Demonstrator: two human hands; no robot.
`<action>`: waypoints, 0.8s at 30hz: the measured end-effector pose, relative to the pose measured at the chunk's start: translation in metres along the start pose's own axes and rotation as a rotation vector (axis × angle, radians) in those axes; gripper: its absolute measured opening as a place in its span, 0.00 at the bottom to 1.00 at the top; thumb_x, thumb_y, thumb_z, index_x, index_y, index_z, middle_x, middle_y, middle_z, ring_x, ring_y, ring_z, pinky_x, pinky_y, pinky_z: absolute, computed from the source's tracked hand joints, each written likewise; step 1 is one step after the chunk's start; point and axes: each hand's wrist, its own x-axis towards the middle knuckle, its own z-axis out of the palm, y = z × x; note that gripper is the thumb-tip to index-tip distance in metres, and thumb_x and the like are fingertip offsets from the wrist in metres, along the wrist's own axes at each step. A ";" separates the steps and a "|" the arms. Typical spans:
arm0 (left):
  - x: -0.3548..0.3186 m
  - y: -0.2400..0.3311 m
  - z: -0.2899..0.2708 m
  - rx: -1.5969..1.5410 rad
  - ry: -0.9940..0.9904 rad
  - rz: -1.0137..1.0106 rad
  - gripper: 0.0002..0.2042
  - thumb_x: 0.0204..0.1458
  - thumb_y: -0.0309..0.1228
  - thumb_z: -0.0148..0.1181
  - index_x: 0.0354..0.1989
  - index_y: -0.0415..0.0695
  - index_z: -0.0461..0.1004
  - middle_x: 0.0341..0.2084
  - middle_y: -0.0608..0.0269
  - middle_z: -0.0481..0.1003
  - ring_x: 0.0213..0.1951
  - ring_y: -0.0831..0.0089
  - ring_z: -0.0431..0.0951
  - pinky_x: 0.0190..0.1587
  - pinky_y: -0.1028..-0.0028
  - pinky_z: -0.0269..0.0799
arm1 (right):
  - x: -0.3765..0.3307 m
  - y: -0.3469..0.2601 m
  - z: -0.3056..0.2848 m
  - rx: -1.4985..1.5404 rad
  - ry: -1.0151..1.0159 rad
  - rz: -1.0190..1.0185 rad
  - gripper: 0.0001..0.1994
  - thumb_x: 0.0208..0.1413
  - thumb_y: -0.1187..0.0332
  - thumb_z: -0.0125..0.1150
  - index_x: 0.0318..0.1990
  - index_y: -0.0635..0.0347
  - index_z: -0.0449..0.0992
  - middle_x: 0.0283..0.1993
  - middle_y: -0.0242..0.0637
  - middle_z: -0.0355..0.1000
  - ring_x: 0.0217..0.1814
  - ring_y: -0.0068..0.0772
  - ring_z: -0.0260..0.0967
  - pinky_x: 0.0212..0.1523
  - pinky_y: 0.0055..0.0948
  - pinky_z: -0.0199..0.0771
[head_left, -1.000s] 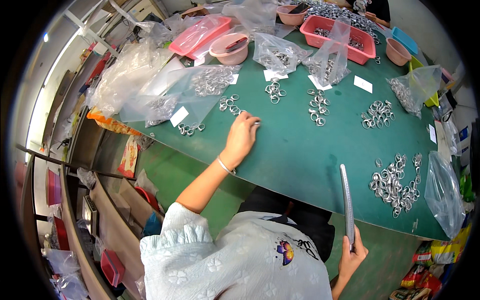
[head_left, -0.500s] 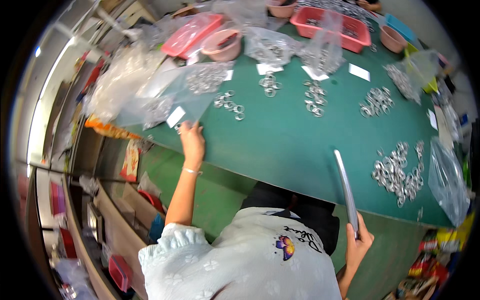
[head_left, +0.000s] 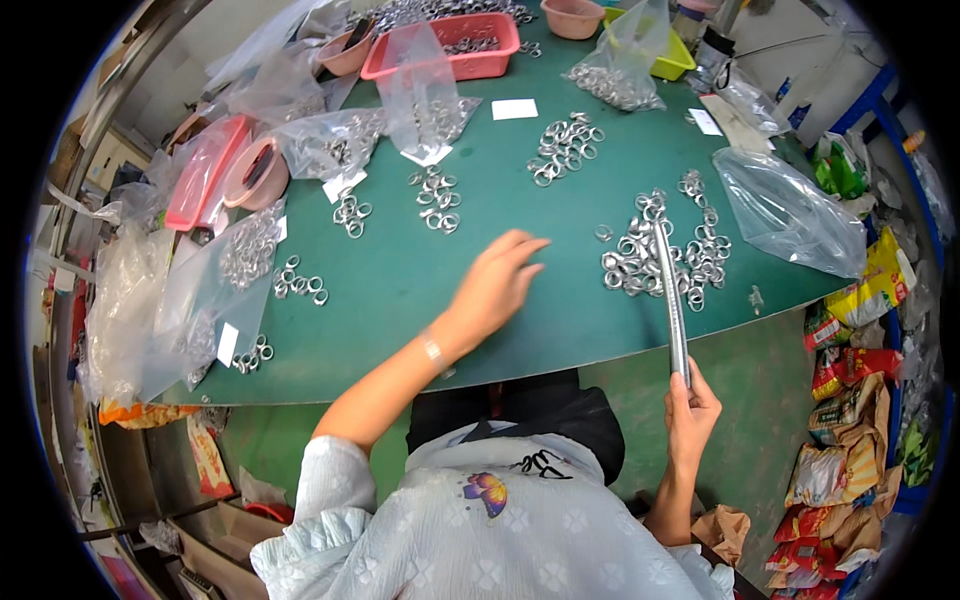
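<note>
Here, my right grip [head_left: 692,408] is closed around a long, slim metal rod [head_left: 671,300].
My left grip [head_left: 497,285] hovers open-fingered beside shiny metal rings [head_left: 660,250].

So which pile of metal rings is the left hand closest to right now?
The big pile at the table's right, under the tip of the long metal rod. The left hand's fingertips point toward it; the smaller clusters lie farther back or left.

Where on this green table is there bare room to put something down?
The widest bare stretch of the green table lies along its near edge, between the small rings at left and the left hand. Farther back, bags, the red tray and the ring pile crowd it.
</note>
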 end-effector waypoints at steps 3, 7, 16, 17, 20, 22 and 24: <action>0.049 -0.005 0.062 0.119 0.000 -0.012 0.13 0.44 0.24 0.58 0.40 0.36 0.71 0.33 0.52 0.69 0.36 0.57 0.71 0.39 0.67 0.68 | -0.001 0.007 -0.006 0.000 0.031 -0.008 0.18 0.54 0.72 0.54 0.52 0.69 0.67 0.18 0.18 0.54 0.14 0.07 0.46 0.13 0.11 0.41; 0.071 -0.025 0.093 0.202 -0.101 0.067 0.12 0.43 0.27 0.59 0.36 0.35 0.72 0.32 0.51 0.69 0.36 0.54 0.71 0.40 0.65 0.68 | -0.003 0.009 -0.009 0.007 0.030 -0.011 0.18 0.54 0.72 0.54 0.52 0.70 0.66 0.17 0.19 0.54 0.14 0.07 0.46 0.12 0.12 0.41; 0.047 -0.014 0.041 -0.918 -0.049 -0.593 0.12 0.47 0.25 0.59 0.38 0.29 0.71 0.36 0.51 0.74 0.36 0.67 0.76 0.42 0.76 0.74 | -0.005 0.007 0.007 0.047 -0.077 0.019 0.18 0.54 0.72 0.54 0.52 0.70 0.66 0.17 0.20 0.55 0.13 0.08 0.47 0.12 0.12 0.42; 0.037 -0.009 0.030 -0.998 -0.017 -0.571 0.14 0.48 0.25 0.59 0.39 0.27 0.69 0.37 0.49 0.73 0.38 0.66 0.76 0.45 0.74 0.74 | -0.007 0.008 0.010 0.030 -0.114 0.004 0.18 0.54 0.72 0.54 0.52 0.70 0.66 0.17 0.20 0.55 0.13 0.08 0.47 0.13 0.12 0.42; 0.011 0.009 0.002 -0.994 0.081 -0.555 0.13 0.48 0.24 0.58 0.40 0.27 0.69 0.35 0.49 0.74 0.37 0.69 0.76 0.44 0.75 0.74 | -0.013 -0.001 0.018 -0.050 -0.203 -0.027 0.16 0.49 0.74 0.58 0.46 0.70 0.71 0.22 0.23 0.62 0.20 0.09 0.51 0.20 0.12 0.49; -0.001 0.018 -0.011 -0.904 0.124 -0.582 0.12 0.49 0.24 0.57 0.39 0.28 0.70 0.35 0.49 0.74 0.37 0.68 0.77 0.43 0.74 0.74 | -0.016 -0.003 0.021 -0.134 -0.281 -0.111 0.16 0.47 0.75 0.59 0.45 0.70 0.72 0.22 0.24 0.63 0.21 0.10 0.53 0.21 0.12 0.52; -0.012 0.024 -0.019 -0.891 0.156 -0.581 0.12 0.49 0.24 0.57 0.39 0.29 0.71 0.35 0.49 0.75 0.37 0.67 0.77 0.43 0.74 0.75 | -0.019 -0.012 0.024 -0.186 -0.349 -0.155 0.16 0.46 0.76 0.60 0.45 0.70 0.72 0.23 0.27 0.66 0.22 0.11 0.55 0.22 0.12 0.55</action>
